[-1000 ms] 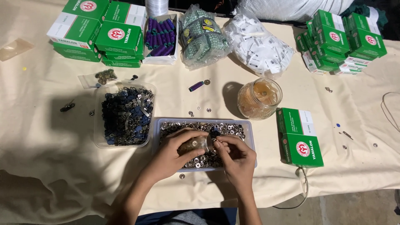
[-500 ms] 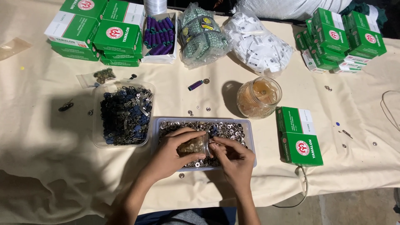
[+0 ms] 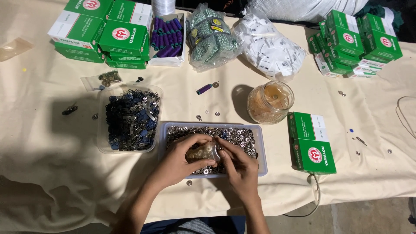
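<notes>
Clear plastic, a small bag of pale pieces (image 3: 203,151) sits pinched between both hands over the tray of silver snaps (image 3: 255,130). The left hand (image 3: 180,161) wraps it from the left; the right hand (image 3: 239,167) pinches its right end. A glass jar (image 3: 270,102) stands farther right.

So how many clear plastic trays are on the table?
2: one tray of dark metal parts left of the hands, one tray of silver rings under left hand and right hand.

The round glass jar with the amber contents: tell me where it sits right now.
The glass jar stands upright on the cloth right of centre, just above the green box and the tray of silver snaps.
</notes>
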